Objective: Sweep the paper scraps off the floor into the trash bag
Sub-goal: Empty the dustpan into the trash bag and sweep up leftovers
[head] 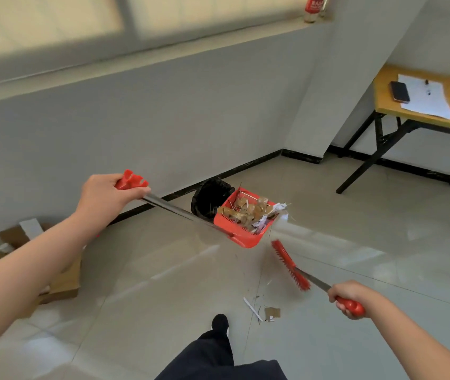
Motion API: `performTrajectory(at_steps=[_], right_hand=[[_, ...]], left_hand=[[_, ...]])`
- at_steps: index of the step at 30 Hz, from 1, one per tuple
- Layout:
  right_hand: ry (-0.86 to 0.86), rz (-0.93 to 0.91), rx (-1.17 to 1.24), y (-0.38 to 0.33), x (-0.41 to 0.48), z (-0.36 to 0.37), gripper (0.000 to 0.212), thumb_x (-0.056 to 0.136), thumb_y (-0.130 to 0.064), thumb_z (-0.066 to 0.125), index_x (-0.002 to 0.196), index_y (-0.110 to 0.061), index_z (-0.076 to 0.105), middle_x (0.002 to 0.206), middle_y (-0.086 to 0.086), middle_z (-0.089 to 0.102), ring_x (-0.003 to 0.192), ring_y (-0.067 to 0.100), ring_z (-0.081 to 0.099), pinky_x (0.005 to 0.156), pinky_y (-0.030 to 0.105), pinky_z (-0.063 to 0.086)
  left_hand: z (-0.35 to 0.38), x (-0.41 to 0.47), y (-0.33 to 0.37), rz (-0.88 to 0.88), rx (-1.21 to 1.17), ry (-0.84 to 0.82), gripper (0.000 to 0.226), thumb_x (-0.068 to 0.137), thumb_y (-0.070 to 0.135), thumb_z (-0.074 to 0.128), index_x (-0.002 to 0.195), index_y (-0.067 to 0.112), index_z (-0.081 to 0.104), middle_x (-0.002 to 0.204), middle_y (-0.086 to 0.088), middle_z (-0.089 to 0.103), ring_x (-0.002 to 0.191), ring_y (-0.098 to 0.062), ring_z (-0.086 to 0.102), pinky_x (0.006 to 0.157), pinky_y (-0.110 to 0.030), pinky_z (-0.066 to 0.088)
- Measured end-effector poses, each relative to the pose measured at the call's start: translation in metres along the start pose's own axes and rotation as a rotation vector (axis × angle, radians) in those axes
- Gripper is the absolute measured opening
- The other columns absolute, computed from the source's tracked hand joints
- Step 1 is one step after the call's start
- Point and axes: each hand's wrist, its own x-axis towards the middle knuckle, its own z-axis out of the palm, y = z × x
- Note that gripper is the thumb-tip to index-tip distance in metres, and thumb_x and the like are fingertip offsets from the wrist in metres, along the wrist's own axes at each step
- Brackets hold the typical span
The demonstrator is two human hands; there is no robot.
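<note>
One dustpan point(235, 229), one broom point(289, 265)

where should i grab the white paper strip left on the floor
Probably pinch the white paper strip at one end, from above: it lies flat on the floor, long and thin, so an end should peel up easier than its middle.

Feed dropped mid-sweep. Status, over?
Left grip holds red plastic long-handled dustpan, full of paper scraps, raised near black trash bag. Right grip holds red bristle broom. Loose scraps on tiled floor near foot.
</note>
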Motion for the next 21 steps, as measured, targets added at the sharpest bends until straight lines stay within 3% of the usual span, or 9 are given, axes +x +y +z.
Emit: performTrajectory(at_steps=[2,3,4,6,10,13,16,21], right_hand=[[-0.006,-0.007,-0.029,-0.002,-0.001,0.000,0.010,0.080,0.000,0.055,0.075,-0.003,0.047,0.044,0.010,0.046,0.036,0.016,0.034,0.040,0.015,0.029],[-0.011,-0.007,-0.045,-0.004,-0.001,0.000,0.013,0.080,-0.001,0.055,0.071,-0.003,0.047,0.044,0.010,0.046,0.036,0.016,0.034,0.040,0.015,0.029],[-0.016,-0.004,-0.062,-0.006,-0.002,0.000,0.016,0.080,-0.001,0.055,0.068,-0.004,0.046,0.044,0.009,0.046,0.036,0.016,0.033,0.040,0.015,0.028],[-0.023,0.001,-0.095,-0.013,-0.003,0.001,0.019,0.081,-0.002,0.056,0.065,-0.004,0.046,0.044,0.009,0.046,0.036,0.016,0.034,0.040,0.016,0.029],[-0.037,-0.013,-0.110,-0.037,-0.010,0.008,0.017,0.082,-0.002,0.057,0.069,-0.003,0.046,0.043,0.009,0.046,0.035,0.017,0.036,0.038,0.016,0.031],[-0.068,-0.031,-0.055,-0.057,-0.016,0.017,0.016,0.085,-0.002,0.056,0.072,-0.004,0.047,0.041,0.008,0.045,0.031,0.015,0.037,0.034,0.014,0.034],[-0.080,-0.051,0.001,-0.078,-0.022,0.025,0.016,0.087,-0.002,0.053,0.073,-0.005,0.047,0.038,0.007,0.044,0.026,0.014,0.037,0.031,0.014,0.034],[-0.081,-0.088,0.138,-0.114,-0.029,0.021,0.014,0.090,0.000,0.050,0.078,-0.005,0.045,0.036,0.007,0.043,0.023,0.012,0.037,0.029,0.013,0.034]], left_hand=[[-0.001,-0.007,-0.007,-0.059,-0.048,0.060,0.015,0.074,0.032,0.080,0.067,0.026,0.069,0.040,0.020,0.052,0.044,0.004,0.048,0.047,-0.007,0.033],[0.000,-0.008,-0.015,-0.107,-0.075,0.096,0.020,0.075,0.032,0.080,0.064,0.020,0.068,0.035,0.014,0.045,0.039,-0.004,0.041,0.044,-0.014,0.032],[0.001,-0.010,-0.023,-0.179,-0.107,0.132,0.027,0.074,0.033,0.081,0.064,0.011,0.067,0.037,0.010,0.039,0.041,-0.011,0.034,0.045,-0.023,0.030],[0.003,-0.011,-0.045,-0.346,-0.230,0.177,0.036,0.072,0.034,0.082,0.067,0.004,0.063,0.049,-0.003,0.034,0.044,-0.019,0.026,0.045,-0.024,0.023],[0.010,-0.022,-0.087,-0.531,-0.469,0.168,0.027,0.070,0.032,0.082,0.064,0.017,0.060,0.052,0.000,0.029,0.041,-0.014,0.022,0.043,-0.016,0.019],[0.017,-0.030,-0.113,-0.657,-0.620,0.161,0.024,0.079,0.025,0.076,0.068,0.013,0.059,0.042,0.009,0.028,0.029,-0.005,0.020,0.034,-0.008,0.018],[0.022,-0.038,-0.130,-0.768,-0.752,0.182,0.026,0.086,0.017,0.071,0.070,0.012,0.050,0.029,0.011,0.030,0.022,-0.001,0.022,0.030,-0.007,0.018],[0.025,-0.053,-0.145,-0.964,-0.965,0.192,0.028,0.092,0.018,0.063,0.070,0.015,0.046,0.028,0.011,0.028,0.019,-0.002,0.023,0.027,-0.008,0.019]])
